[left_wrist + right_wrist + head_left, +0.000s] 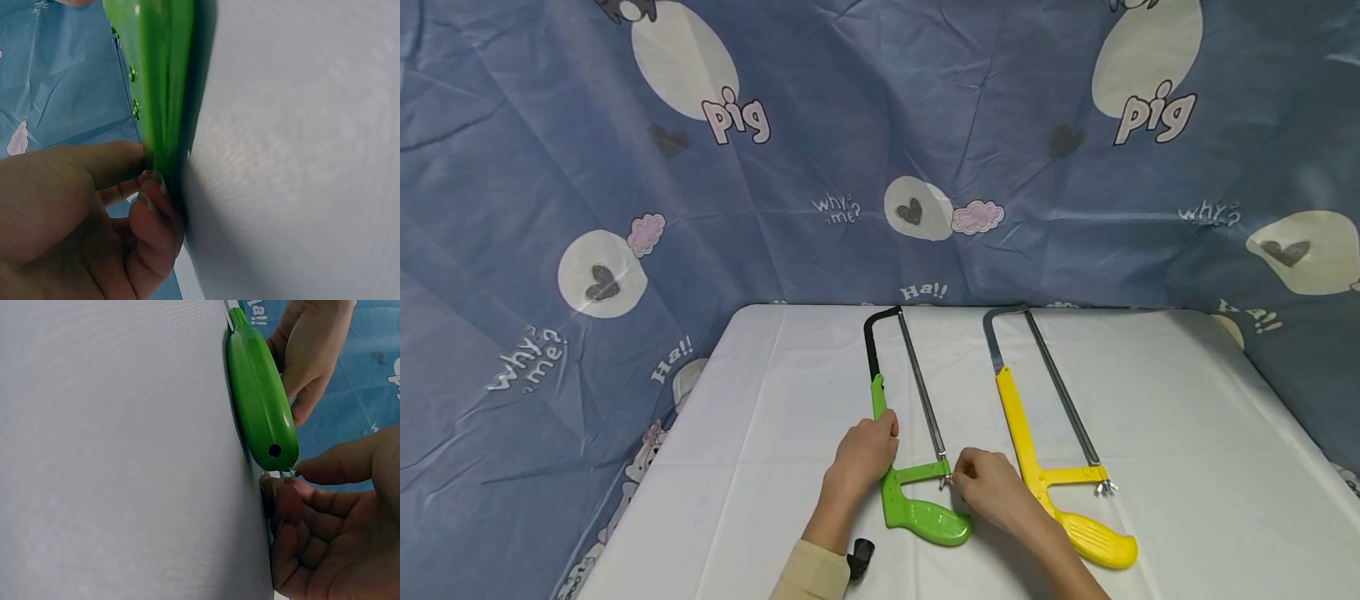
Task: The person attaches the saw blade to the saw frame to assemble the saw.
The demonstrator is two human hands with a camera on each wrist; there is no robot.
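Observation:
A green hacksaw [934, 522] with a black front arm and a grey blade [922, 383] lies on the white-covered table. My left hand [863, 450] grips its green frame above the handle; in the left wrist view the thumb and curled fingers meet around the frame's edge [165, 81]. At the end of the green crosspiece, my right hand [992, 490] pinches the small metal wing nut [945, 481] between thumb and fingertips. The right wrist view shows those fingertips just past the handle's rounded end [265, 406], which partly hides the nut.
To the right lies a yellow hacksaw [1097, 540] with its own wing nut [1105, 487], its frame close beside my right hand. A small black object [861, 557] is by the left sleeve. Behind the table [790, 375] hangs a blue printed cloth [820, 150].

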